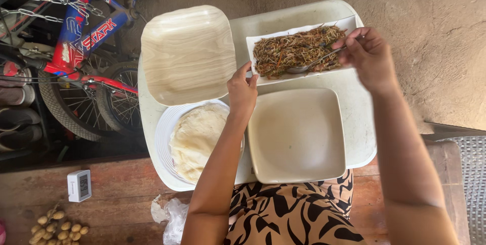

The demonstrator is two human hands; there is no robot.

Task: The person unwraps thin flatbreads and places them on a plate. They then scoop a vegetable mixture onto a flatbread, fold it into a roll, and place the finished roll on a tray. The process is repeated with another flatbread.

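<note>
Right hand grips spoon, bowl resting in noodles on rectangular dish. Left hand pinches dish's near-left edge. Dish sits at far side of tray, beyond empty square plate.

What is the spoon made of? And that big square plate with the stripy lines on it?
The spoon in the right hand looks like metal: silvery and shiny. The square plate looks like pale wood or bamboo, matte, with grain lines across it, though it could be plastic printed to look like wood.
</note>
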